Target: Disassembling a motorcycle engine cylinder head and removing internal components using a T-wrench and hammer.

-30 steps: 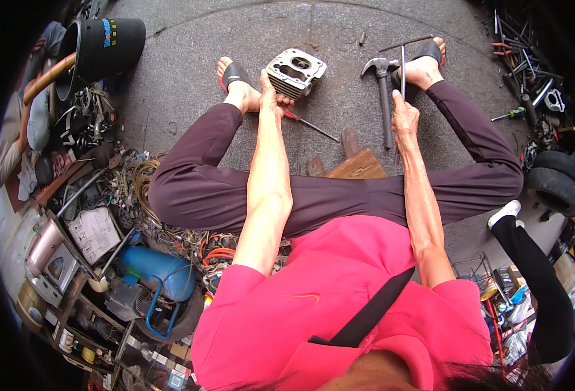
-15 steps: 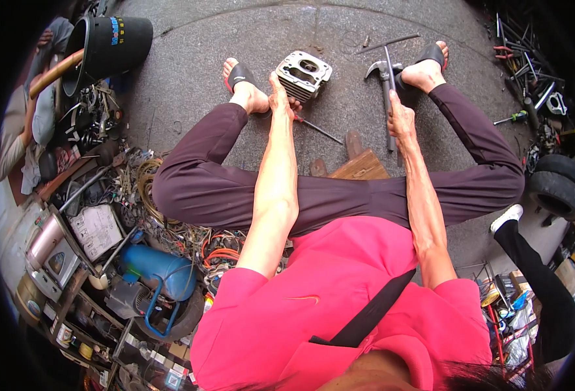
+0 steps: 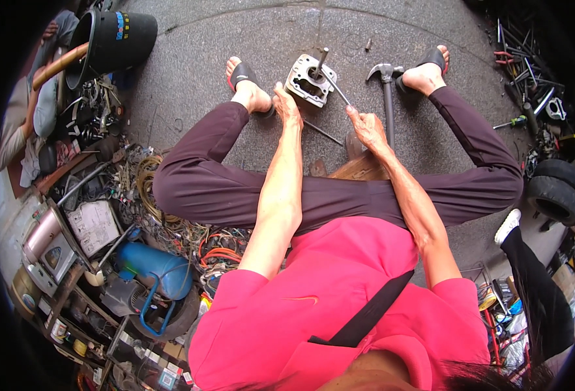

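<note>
A silver-grey engine cylinder head (image 3: 300, 90) stands on the floor between my feet. My left hand (image 3: 289, 107) grips its near left corner, a finger stretched along the side and the others partly hidden. My right hand (image 3: 368, 128) is closed round the shaft of a T-shaped metal bar (image 3: 337, 89). The bar's crosspiece slants into the opening on top of the cylinder head. Beside my left hand lies a screwdriver (image 3: 323, 133), its handle hidden. A claw hammer (image 3: 388, 98) lies by my right foot.
A wooden block (image 3: 362, 168) lies near my legs. At upper left stands a black bucket (image 3: 123, 42) with a wooden handle leaning out. Tools and parts line the right, above tyres (image 3: 555, 195). A blue compressor (image 3: 157, 268) and cables crowd the left; another person's leg (image 3: 535, 287) shows right.
My right hand has moved left, bringing the T-shaped bar from over the hammer into the cylinder head's opening. The cylinder head has turned slightly, and my left hand has shifted a little with it.
</note>
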A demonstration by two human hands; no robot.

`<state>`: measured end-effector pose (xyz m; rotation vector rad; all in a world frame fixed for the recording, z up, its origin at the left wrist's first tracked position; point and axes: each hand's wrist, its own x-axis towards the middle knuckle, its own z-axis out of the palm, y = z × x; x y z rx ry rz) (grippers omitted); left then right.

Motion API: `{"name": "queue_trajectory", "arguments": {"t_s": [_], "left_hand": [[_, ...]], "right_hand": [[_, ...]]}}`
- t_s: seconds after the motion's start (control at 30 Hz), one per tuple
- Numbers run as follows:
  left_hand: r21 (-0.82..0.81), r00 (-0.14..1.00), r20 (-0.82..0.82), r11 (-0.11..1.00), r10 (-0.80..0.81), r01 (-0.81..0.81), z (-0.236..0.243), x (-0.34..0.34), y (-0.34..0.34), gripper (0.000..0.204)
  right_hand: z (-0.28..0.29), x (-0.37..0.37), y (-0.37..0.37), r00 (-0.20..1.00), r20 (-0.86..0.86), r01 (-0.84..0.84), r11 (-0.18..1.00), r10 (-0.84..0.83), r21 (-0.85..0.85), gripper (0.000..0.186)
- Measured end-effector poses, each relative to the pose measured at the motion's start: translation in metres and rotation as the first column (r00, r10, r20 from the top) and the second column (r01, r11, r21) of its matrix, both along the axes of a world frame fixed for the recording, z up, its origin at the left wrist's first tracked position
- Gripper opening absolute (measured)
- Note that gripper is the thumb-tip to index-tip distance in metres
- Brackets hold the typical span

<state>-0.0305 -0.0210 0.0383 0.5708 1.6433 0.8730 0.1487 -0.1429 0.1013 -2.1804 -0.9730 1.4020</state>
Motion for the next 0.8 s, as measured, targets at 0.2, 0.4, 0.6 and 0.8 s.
{"name": "queue_trajectory", "arguments": {"t_s": [0.2, 0.4, 0.6, 0.8], "left_hand": [[0.040, 0.963, -0.228, 0.987, -0.143, 0.156, -0.004, 0.009, -0.011, 0.098], [-0.081, 0.989, 0.145, 0.997, 0.008, 0.004, -0.014, 0.004, -0.013, 0.083], [-0.184, 0.939, 0.337, 0.983, 0.074, -0.012, -0.012, -0.012, -0.011, 0.069], [-0.141, 0.983, 0.042, 0.976, 0.176, -0.169, -0.014, 0.003, -0.003, 0.058]], "right_hand": [[0.005, -0.001, -0.003, 1.000, 0.009, 0.023, 1.000, -0.023, 0.011, 0.077], [0.009, 0.007, -0.003, 0.994, 0.050, 0.101, 0.995, -0.102, 0.013, 0.075], [0.005, 0.017, -0.004, 0.973, 0.053, 0.218, 0.972, -0.224, 0.091, 0.072], [0.008, 0.022, -0.003, 0.957, 0.023, 0.283, 0.947, -0.290, 0.149, 0.069]]}}
